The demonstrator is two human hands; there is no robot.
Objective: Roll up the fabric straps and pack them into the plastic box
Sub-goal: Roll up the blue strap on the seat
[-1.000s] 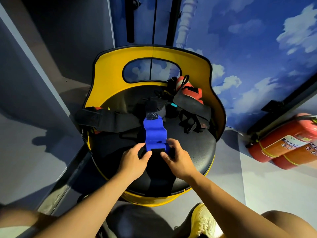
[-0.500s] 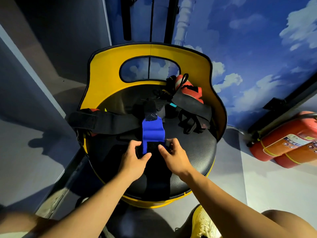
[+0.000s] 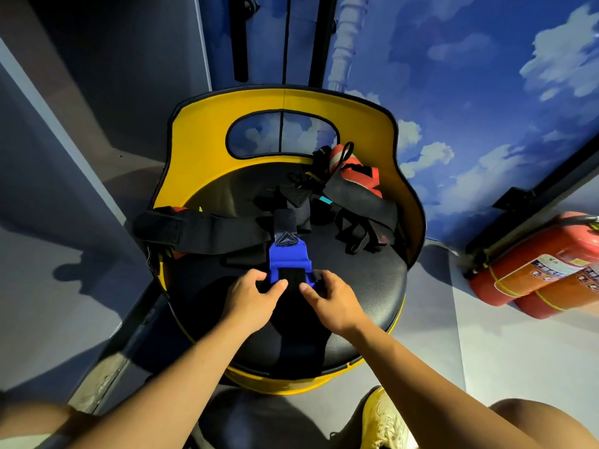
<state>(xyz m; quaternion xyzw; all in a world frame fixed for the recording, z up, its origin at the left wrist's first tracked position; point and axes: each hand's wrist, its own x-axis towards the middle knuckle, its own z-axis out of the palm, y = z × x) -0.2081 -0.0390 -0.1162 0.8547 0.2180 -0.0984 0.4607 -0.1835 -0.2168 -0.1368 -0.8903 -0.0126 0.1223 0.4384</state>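
Rolling step: my left hand (image 3: 251, 296) and right hand (image 3: 330, 299) pinch the blue strap (image 3: 288, 259) roll; next, roll farther, evenly.

Both bare forearms reach forward from the lower edge of the view and converge toward the middle. The left hand (image 3: 251, 298) lies back up, its fingers curled downward and its thumb stretched right toward the other hand, pinching the rolled end of the strap (image 3: 289, 265). The right hand (image 3: 334, 301) mirrors it just beside, fingers bent over the roll's right end and thumb pointing left. The two thumb tips lie near each other, apart.
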